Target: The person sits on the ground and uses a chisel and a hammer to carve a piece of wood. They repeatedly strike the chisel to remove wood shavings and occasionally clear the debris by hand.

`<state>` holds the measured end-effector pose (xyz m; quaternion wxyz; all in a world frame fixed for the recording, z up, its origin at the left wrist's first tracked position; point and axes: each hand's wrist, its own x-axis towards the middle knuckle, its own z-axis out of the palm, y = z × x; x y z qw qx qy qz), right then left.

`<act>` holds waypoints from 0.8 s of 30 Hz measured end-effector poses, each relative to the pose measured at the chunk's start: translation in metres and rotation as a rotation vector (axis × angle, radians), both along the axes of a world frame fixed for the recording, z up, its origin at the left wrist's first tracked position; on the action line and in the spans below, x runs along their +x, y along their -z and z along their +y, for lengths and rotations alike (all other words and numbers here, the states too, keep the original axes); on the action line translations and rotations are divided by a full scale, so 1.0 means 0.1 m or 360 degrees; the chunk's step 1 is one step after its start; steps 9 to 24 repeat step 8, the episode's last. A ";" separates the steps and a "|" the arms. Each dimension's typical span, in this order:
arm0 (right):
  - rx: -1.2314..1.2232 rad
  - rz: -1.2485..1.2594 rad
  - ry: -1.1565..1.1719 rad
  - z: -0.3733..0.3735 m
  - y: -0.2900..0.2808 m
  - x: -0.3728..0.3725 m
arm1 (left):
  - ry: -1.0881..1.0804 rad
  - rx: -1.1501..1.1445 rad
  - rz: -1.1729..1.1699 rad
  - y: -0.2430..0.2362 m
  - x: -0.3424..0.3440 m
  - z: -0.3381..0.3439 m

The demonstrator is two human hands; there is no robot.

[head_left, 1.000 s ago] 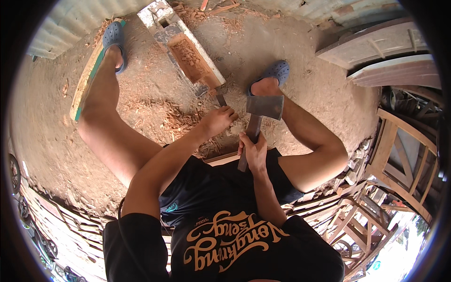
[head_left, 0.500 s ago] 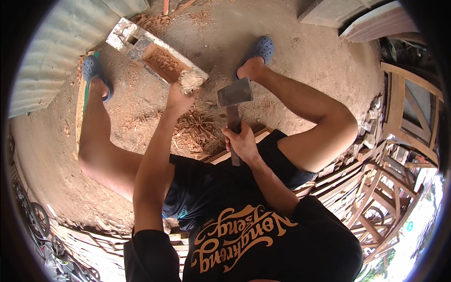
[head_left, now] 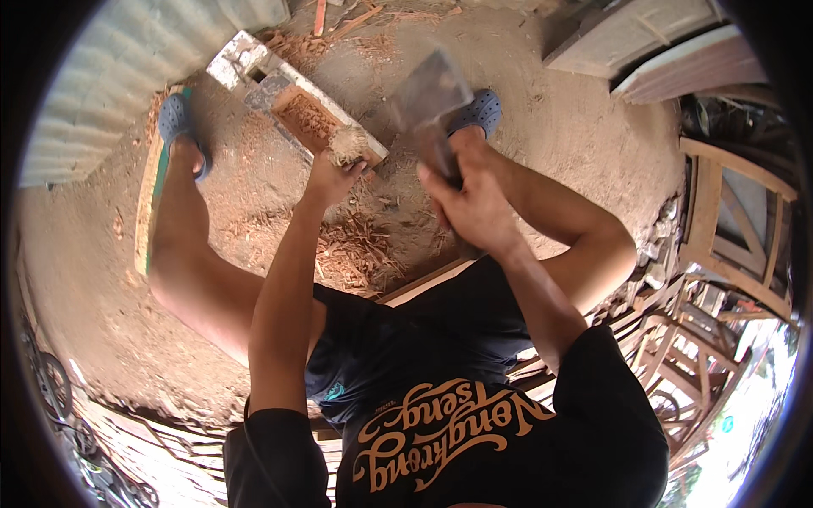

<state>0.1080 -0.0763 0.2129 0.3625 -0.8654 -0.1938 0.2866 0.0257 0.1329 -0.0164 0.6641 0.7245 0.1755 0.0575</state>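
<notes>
My left hand (head_left: 333,178) is closed around a chisel, whose pale, frayed handle top (head_left: 348,146) points up at me; its blade is hidden below. The chisel stands at the near end of a long wooden block (head_left: 343,117) with a hollowed, reddish recess (head_left: 306,118) holding loose chips. To the right, my right hand (head_left: 476,203) grips a mallet (head_left: 432,91) by its handle. The mallet's dark, blocky head is blurred and held up, apart from the chisel, overlapping my right shoe in the view.
Reddish wood shavings (head_left: 360,250) lie heaped on the dirt floor between my legs. My feet wear blue clogs (head_left: 175,118). Corrugated sheeting (head_left: 102,102) stands at far left, wooden panels (head_left: 635,46) at far right. A wooden frame (head_left: 737,224) and stacked timber are on the right.
My right hand has lifted the mallet up and away to the right; its head looks larger and blurred. The left hand and chisel keep their place at the block. The whole view has shifted slightly.
</notes>
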 end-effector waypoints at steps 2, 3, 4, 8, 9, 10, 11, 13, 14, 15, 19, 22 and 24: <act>0.0125 -0.0199 -0.0015 0.23 -0.33 0.12 | 0.0060 0.0249 0.0305 -0.12 0.01 0.00; 0.0194 -0.0022 0.0109 0.44 -0.69 0.11 | 0.0093 0.0357 0.0464 -0.23 0.00 0.00; 0.0360 -0.0153 0.0057 0.55 -0.91 0.11 | 0.0076 0.0238 0.0388 -0.28 0.02 -0.01; 0.0842 -0.0289 -0.0109 0.96 -1.00 -0.02 | -0.0032 0.0550 0.0588 0.13 -0.03 -0.03; 0.0842 -0.0289 -0.0109 0.96 -1.00 -0.02 | -0.0032 0.0550 0.0588 0.13 -0.03 -0.03; 0.0842 -0.0289 -0.0109 0.96 -1.00 -0.02 | -0.0032 0.0550 0.0588 0.13 -0.03 -0.03; 0.0842 -0.0289 -0.0109 0.96 -1.00 -0.02 | -0.0032 0.0550 0.0588 0.13 -0.03 -0.03; 0.0842 -0.0289 -0.0109 0.96 -1.00 -0.02 | -0.0032 0.0550 0.0588 0.13 -0.03 -0.03; 0.0842 -0.0289 -0.0109 0.96 -1.00 -0.02 | -0.0032 0.0550 0.0588 0.13 -0.03 -0.03; 0.0842 -0.0289 -0.0109 0.96 -1.00 -0.02 | -0.0032 0.0550 0.0588 0.13 -0.03 -0.03; 0.0842 -0.0289 -0.0109 0.96 -1.00 -0.02 | -0.0032 0.0550 0.0588 0.13 -0.03 -0.03; 0.0842 -0.0289 -0.0109 0.96 -1.00 -0.02 | -0.0032 0.0550 0.0588 0.13 -0.03 -0.03; 0.0842 -0.0289 -0.0109 0.96 -1.00 -0.02 | -0.0032 0.0550 0.0588 0.13 -0.03 -0.03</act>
